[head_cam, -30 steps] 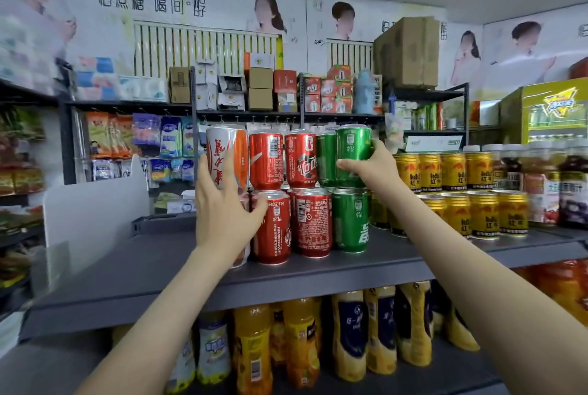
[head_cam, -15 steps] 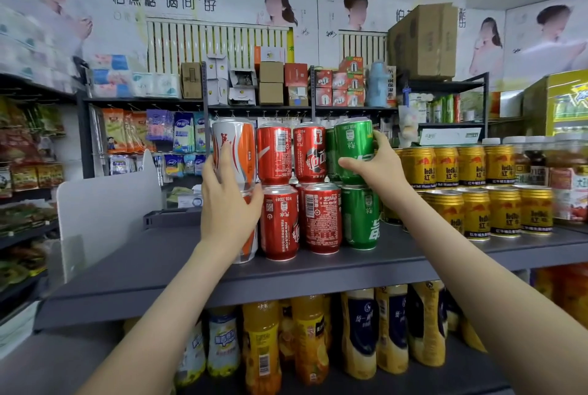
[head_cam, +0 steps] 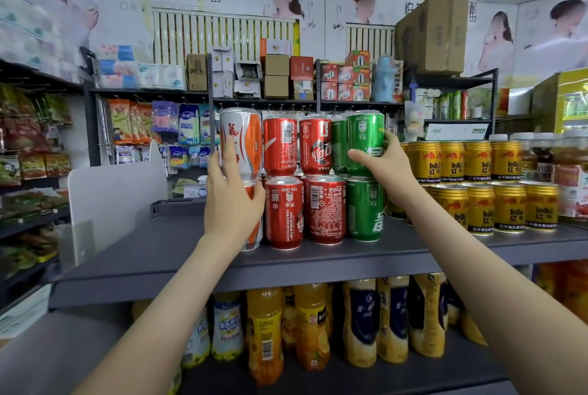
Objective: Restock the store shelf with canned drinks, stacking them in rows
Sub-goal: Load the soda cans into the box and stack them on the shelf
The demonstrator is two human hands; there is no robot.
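The grey shelf (head_cam: 152, 254) carries your cans as a block two tiers high, near the middle of its length and set a little back from the front edge; a white divider panel (head_cam: 117, 194) stands towards its left rear corner.

Your left hand (head_cam: 234, 206) lies against the front of the leftmost stack; its fingers (head_cam: 229, 155) point straight up the orange-and-white can (head_cam: 243, 140) on top, the palm covers the joint between the tiers, and the thumb reaches right onto the lower orange can (head_cam: 256, 235); the hand is flat and pressing, not wrapped round either can.

Just beside that stack, touching it, stand the upper red cans (head_cam: 280, 146), two side by side, each upright on one of the lower red cans (head_cam: 284, 213).

At the right end of the block the upper green can (head_cam: 366, 136) is over the lower green can (head_cam: 365, 210), upright; you cannot tell whether its full weight is down; a second green can (head_cam: 339, 146) shows partly behind it.

Your right hand (head_cam: 383, 168) grips the upper green can, thumb across its front, fingers curled round its right side.

Towards the right end of the shelf, gold cans (head_cam: 477, 203) stand two high; under the front edge, bottles (head_cam: 264, 331) of yellow and orange drink fill the lower level.
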